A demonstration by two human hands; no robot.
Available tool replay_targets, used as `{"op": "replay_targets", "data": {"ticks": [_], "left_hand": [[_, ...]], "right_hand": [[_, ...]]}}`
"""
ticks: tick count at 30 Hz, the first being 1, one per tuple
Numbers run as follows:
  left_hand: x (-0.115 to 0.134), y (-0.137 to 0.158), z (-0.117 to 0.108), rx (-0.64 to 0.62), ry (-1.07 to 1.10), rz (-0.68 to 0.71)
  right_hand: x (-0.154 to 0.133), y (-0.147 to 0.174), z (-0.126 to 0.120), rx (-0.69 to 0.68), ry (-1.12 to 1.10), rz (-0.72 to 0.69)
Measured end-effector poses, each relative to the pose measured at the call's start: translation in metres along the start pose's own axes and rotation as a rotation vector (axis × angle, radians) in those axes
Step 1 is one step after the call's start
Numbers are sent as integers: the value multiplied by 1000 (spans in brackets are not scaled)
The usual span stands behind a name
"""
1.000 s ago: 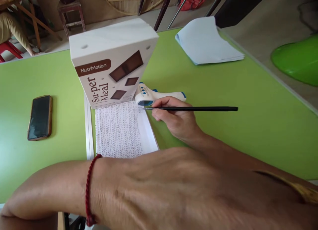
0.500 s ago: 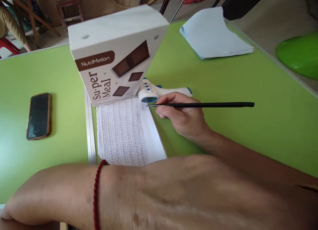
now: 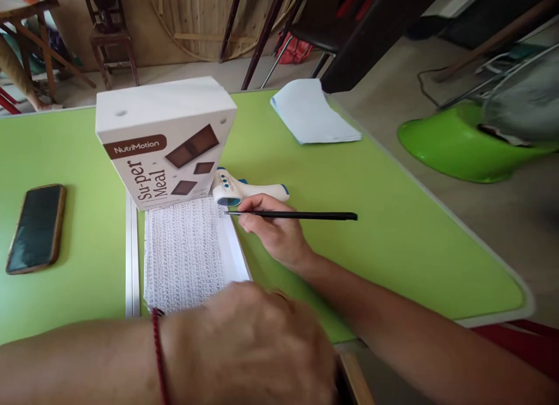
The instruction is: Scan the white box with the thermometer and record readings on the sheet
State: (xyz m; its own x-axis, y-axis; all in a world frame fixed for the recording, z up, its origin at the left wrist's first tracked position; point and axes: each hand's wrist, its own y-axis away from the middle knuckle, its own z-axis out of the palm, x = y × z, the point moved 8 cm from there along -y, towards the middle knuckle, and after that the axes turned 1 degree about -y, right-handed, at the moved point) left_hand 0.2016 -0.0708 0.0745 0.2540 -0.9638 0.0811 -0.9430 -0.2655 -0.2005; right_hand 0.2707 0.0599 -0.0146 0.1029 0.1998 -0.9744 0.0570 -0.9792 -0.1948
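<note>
My right hand holds a long, slim black pen between thumb and fingers. Its tip is at the upper right of a sheet of paper covered in rows of small handwriting. Just beyond those fingers lies a white and blue infrared thermometer. Close to the camera, my left hand, with a red cord bracelet at the wrist, reaches across the paper's near end. Motion blurs it, and its fingers are turned away from view. An upright white NutriMotion box stands at the paper's far end.
A phone lies at left on the green table, past a metal strip. Folded white paper rests near the far edge. Beyond the table are a green chair, a wooden stool and part of a person at far left.
The camera view has shifted, showing more floor and the table's right edge. My left hand has pulled back leftward, its knuckles now in sight. The right hand keeps its pen grip.
</note>
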Motion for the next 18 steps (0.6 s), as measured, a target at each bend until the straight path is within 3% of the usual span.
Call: {"op": "replay_targets", "data": {"ticks": [4, 8, 18], "left_hand": [[-40, 22, 29, -139, -94, -195], [-72, 43, 40, -64, -182, -384], [-75, 49, 50, -162, -186, -421]], "right_hand": [[-6, 2, -1, 11, 39, -25], [-15, 4, -1, 19, 96, -86], [-24, 5, 3, -4, 284, -250]]}}
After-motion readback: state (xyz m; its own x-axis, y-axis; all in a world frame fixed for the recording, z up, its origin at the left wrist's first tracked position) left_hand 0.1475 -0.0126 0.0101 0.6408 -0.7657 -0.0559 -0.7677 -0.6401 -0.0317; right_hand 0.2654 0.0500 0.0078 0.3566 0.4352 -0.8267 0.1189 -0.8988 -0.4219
